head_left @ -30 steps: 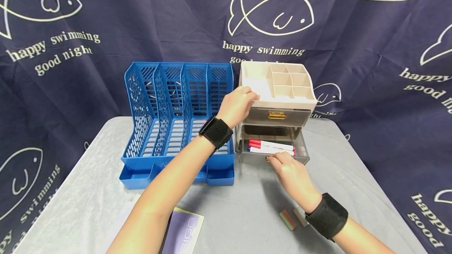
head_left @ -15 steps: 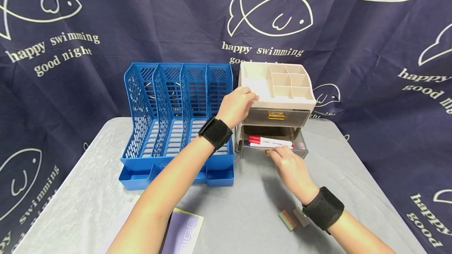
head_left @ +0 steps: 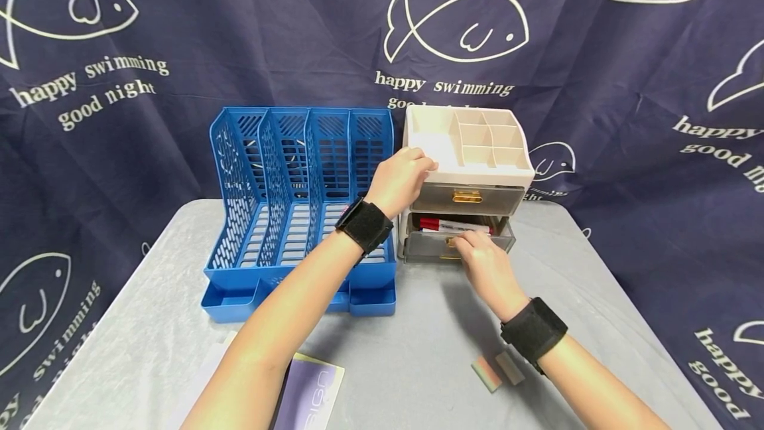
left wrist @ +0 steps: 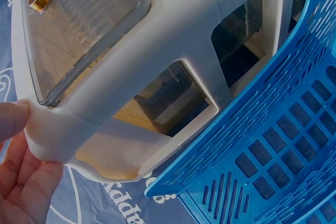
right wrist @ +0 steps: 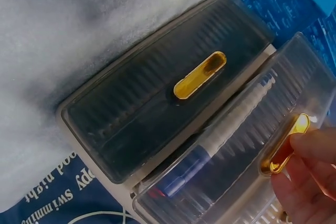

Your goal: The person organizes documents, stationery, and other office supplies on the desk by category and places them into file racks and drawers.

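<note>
Holding the cabinet (head_left: 474,177): a left hand (head_left: 398,181), its grip curled about the white corner, thumb and fingers parted only by the plastic between them.
Right hand (head_left: 489,274): grip nearly closed, thumb and fingers pinching the gold handle (right wrist: 281,151) of a clear drawer (head_left: 426,249).
Drawer: partway out of the cabinet, below the closed top drawer (head_left: 432,198); the right wrist view shows another closed drawer (right wrist: 157,98) next to it.
Markers (head_left: 456,225): lying inside the pulled-out drawer, red caps seen from above, a blue one through its front.
Cabinet's place: on the grey counter (head_left: 412,363), just beside a blue rack (head_left: 251,275), its white top divided into compartments.
Foreground: two small blocks (head_left: 486,373), side by side near the right wrist; a purple booklet (head_left: 310,390), partly hidden by the left arm.
Wrists: each wrapped in a black band (head_left: 534,329).
Backdrop: navy cloth (head_left: 298,38) printed with white fish and "happy swimming good night."
</note>
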A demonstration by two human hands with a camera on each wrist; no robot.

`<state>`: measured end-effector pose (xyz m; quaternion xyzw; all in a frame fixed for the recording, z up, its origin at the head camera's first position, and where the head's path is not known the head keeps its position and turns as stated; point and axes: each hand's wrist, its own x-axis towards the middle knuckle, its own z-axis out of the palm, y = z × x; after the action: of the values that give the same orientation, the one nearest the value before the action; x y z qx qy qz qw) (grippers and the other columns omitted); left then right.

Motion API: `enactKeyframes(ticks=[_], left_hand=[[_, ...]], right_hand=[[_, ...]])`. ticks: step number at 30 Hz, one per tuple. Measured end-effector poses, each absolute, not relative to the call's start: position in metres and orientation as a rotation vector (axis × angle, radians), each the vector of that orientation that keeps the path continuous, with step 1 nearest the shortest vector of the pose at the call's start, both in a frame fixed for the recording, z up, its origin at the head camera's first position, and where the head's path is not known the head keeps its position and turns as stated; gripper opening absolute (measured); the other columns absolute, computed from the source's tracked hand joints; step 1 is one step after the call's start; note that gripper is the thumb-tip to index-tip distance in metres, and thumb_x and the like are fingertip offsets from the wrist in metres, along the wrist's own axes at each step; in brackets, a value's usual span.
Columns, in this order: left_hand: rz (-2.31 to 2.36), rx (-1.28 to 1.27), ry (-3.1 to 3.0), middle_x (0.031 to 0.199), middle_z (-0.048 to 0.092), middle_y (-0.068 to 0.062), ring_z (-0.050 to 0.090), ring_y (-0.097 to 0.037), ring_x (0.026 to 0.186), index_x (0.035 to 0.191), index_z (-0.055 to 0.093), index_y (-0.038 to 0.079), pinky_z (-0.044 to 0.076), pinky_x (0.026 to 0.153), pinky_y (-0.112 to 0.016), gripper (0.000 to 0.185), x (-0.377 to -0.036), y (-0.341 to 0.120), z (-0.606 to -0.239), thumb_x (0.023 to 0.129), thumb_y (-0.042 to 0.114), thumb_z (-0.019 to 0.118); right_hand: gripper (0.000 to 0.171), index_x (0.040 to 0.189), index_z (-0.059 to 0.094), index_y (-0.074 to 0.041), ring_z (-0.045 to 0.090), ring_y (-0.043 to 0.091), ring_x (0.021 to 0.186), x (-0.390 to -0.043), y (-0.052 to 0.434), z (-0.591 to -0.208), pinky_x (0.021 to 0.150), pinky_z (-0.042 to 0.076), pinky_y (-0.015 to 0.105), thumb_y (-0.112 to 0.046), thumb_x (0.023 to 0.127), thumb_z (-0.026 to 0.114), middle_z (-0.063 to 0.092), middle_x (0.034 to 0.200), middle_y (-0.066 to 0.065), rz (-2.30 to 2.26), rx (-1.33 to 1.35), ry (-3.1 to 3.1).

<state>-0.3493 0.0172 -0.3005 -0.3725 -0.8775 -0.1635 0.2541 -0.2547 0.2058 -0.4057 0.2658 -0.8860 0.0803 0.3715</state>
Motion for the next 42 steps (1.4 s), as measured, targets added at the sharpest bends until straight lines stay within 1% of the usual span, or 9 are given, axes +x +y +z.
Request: enactKeyframes(ticks=[7,16,31,37,42], left_hand=[[-0.440,-1.010,-2.380,0.102,0.066,-0.002,0.060,-0.017,0.098,0.109,0.070,0.013,0.052,0.080,-0.027,0.020,-0.349,0.017,-0.301,0.093,0.010,0.058],[-0.437,-1.010,-2.377,0.103,0.065,-0.002,0.059,-0.017,0.100,0.110,0.070,0.013,0.052,0.080,-0.028,0.021,-0.348,0.017,-0.299,0.093,0.010,0.057],[-0.424,-1.008,-2.383,0.103,0.066,-0.001,0.059,-0.017,0.099,0.110,0.070,0.014,0.052,0.079,-0.028,0.021,-0.348,0.017,-0.299,0.093,0.010,0.057],[-0.425,-1.006,-2.378,0.102,0.065,-0.001,0.059,-0.017,0.098,0.109,0.070,0.014,0.052,0.078,-0.027,0.021,-0.348,0.017,-0.299,0.093,0.009,0.058],[-0.431,-1.007,-2.376,0.102,0.065,-0.001,0.059,-0.017,0.098,0.109,0.070,0.013,0.052,0.078,-0.028,0.021,-0.349,0.017,-0.301,0.093,0.009,0.057]], right_hand=[[0.022,0.088,0.066,-0.001,0.059,0.028,0.082,-0.268,0.206,-0.405,0.064,0.053,0.040,0.016,0.073,0.062,0.062,0.086,0.009,0.215,0.667,-2.265],[0.018,0.088,0.066,0.000,0.059,0.028,0.082,-0.279,0.206,-0.405,0.067,0.052,0.040,0.014,0.077,0.063,0.062,0.086,0.010,0.228,0.615,-2.288],[0.014,0.087,0.067,0.001,0.059,0.028,0.080,-0.288,0.205,-0.403,0.067,0.052,0.040,0.012,0.081,0.061,0.063,0.086,0.011,0.229,0.580,-2.304],[0.013,0.088,0.067,0.001,0.058,0.028,0.080,-0.291,0.204,-0.402,0.066,0.052,0.040,0.011,0.081,0.062,0.063,0.087,0.011,0.231,0.581,-2.311],[0.016,0.089,0.067,0.001,0.058,0.028,0.081,-0.291,0.205,-0.404,0.067,0.052,0.040,0.012,0.079,0.063,0.062,0.088,0.011,0.249,0.578,-2.313]])
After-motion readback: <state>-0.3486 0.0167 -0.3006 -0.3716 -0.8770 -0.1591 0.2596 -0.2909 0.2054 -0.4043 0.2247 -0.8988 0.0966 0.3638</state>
